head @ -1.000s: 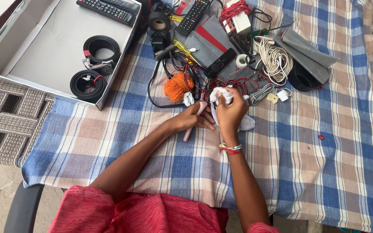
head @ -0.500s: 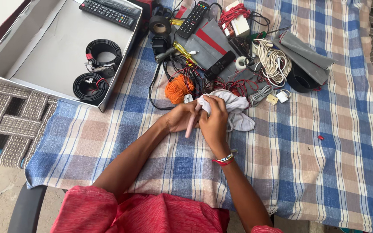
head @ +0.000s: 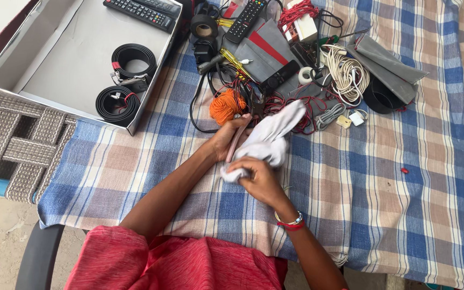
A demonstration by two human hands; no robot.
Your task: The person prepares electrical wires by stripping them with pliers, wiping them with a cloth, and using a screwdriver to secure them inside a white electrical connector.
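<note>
1. The left hand (head: 225, 140) was closed around a slim pink rod-like object (head: 238, 140), possibly a pen or cable end; the view was too poor to tell which.
2. The object's long axis ran from near the person up toward the clutter of cables (head: 275, 102).
3. The right hand (head: 258, 180) was clenched on the lower end of a white cloth (head: 269, 140), just right of the object and touching it.
4. Both hands sat together at mid-table on the checked tablecloth (head: 382, 177), the left being the one on the object.
</note>
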